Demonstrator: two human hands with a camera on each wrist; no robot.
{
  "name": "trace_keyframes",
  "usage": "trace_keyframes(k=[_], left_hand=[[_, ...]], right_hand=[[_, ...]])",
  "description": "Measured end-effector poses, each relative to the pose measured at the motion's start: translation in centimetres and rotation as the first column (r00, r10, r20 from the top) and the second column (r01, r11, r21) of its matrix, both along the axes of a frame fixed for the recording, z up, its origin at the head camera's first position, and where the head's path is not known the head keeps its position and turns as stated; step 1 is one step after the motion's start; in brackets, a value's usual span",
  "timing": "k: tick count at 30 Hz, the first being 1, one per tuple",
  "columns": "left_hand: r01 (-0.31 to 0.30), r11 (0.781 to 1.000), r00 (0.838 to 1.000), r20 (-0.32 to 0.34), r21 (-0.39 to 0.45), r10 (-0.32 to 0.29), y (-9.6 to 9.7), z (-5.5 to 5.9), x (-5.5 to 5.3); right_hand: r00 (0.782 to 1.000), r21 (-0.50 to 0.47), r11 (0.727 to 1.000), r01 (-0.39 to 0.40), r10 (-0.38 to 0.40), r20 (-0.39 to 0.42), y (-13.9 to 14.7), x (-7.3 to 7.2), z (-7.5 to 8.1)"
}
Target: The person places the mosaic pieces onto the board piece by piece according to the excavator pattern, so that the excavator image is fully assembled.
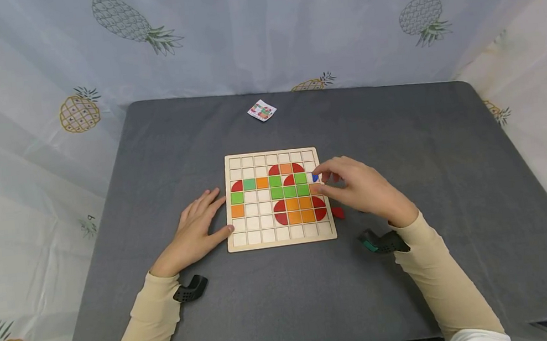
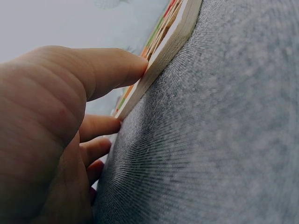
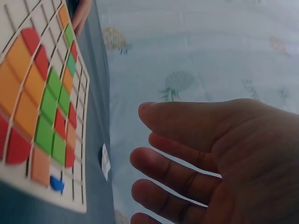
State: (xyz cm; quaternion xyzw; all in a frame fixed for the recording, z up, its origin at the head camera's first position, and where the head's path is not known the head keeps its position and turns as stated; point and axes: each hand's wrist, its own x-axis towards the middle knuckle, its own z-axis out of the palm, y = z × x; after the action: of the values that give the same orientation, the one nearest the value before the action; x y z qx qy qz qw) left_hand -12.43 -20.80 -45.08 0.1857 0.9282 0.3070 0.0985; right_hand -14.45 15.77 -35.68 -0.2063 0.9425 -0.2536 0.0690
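Note:
A square wooden grid board lies on the grey table, with red, green, orange and blue pieces set in some of its cells. My left hand rests on the table at the board's left side. Its thumb and fingertips touch the wooden edge, as the left wrist view shows. Over the right edge hovers my right hand, thumb and fingers apart with nothing between them. Close to its fingertips sit a small blue piece and a light orange square. Beside the board's right edge lies a red piece, partly hidden.
A small printed card with a coloured pattern lies near the far edge of the table. Behind the table hangs a pale curtain printed with pineapples.

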Motion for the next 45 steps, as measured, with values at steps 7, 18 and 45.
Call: trace_keyframes(k=[7, 18, 45], left_hand=[[0.000, 1.000, 1.000, 0.010, -0.006, 0.000, -0.1, 0.1, 0.1], [-0.007, 1.000, 1.000, 0.011, 0.000, 0.007, 0.0, 0.0, 0.1], [-0.008, 1.000, 1.000, 0.015, -0.008, 0.008, 0.3, 0.0, 0.0]], right_hand=[[0.996, 0.000, 0.997, 0.078, -0.078, 0.031, 2.9, 1.0, -1.1], [0.989, 0.004, 0.990, 0.144, -0.144, 0.041, 5.5, 2.0, -2.9], [0.980, 0.097, 0.979, 0.180, -0.187, 0.072, 7.6, 3.1, -4.9]])
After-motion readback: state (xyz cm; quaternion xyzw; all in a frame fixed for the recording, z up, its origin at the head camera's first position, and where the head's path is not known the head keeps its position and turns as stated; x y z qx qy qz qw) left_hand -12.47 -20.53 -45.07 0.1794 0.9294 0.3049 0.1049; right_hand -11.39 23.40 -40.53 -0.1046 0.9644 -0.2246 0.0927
